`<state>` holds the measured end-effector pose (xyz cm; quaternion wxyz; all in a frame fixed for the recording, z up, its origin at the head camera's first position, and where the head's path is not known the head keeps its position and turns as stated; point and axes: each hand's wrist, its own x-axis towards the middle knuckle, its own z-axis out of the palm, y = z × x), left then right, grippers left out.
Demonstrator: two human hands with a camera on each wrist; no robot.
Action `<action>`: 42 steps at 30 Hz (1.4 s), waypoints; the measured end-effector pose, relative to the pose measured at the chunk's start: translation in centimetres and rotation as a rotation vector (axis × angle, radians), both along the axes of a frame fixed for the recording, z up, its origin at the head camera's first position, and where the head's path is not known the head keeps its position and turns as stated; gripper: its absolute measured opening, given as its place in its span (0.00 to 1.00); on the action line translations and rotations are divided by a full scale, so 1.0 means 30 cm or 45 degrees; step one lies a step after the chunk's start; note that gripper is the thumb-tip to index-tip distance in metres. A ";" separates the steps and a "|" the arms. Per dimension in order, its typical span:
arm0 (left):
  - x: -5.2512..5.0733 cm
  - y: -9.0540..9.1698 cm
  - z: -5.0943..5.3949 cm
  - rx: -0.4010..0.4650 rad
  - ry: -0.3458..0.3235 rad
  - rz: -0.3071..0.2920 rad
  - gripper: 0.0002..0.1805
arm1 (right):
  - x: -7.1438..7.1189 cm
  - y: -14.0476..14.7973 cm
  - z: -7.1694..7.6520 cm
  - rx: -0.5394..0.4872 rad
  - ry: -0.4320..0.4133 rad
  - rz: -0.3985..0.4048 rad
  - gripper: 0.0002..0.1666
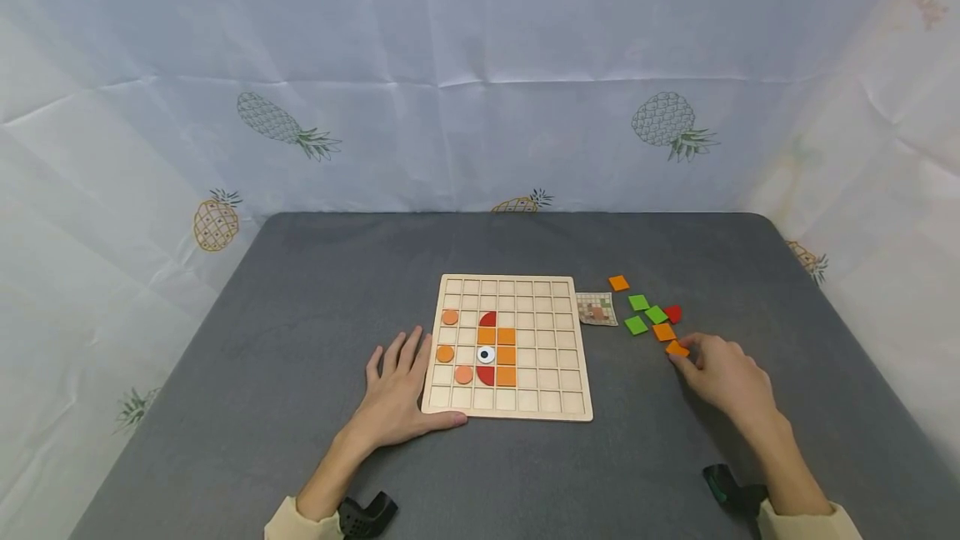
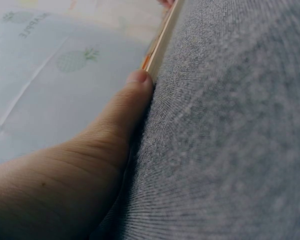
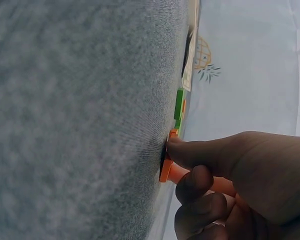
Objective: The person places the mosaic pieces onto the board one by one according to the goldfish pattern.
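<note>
A wooden grid board point(image 1: 544, 357) lies on the grey table, holding orange squares point(image 1: 506, 356), red quarter pieces point(image 1: 486, 376), orange discs point(image 1: 463, 374) and a white eye piece point(image 1: 486, 354). Against its lower left corner rests my left hand point(image 1: 397, 407), fingers extended, the thumb point(image 2: 135, 90) touching the near edge. To the right of the board, my right hand point(image 1: 727, 377) pinches an orange square point(image 1: 677, 348) between thumb and index finger; in the right wrist view the orange square point(image 3: 165, 170) is tilted beside the thumb, other fingers curled.
Green squares point(image 1: 636, 325), orange squares point(image 1: 618, 282) and a red piece point(image 1: 673, 313) lie loose above my right hand. A small printed pattern card point(image 1: 596, 309) touches the board's right side. A pineapple-print cloth point(image 1: 480, 140) hangs behind the table point(image 1: 337, 273).
</note>
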<state>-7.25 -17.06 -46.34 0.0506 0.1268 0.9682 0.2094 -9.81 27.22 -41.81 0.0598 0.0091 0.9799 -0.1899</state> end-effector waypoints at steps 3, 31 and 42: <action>0.000 0.000 -0.002 -0.001 0.005 0.001 0.70 | 0.001 -0.001 -0.002 -0.005 0.005 0.008 0.26; -0.002 0.001 -0.001 0.009 -0.014 0.003 0.70 | 0.020 -0.099 0.066 -0.082 0.139 0.154 0.24; -0.003 0.002 -0.002 0.012 -0.005 0.008 0.70 | 0.035 -0.183 0.074 -0.085 0.181 0.202 0.23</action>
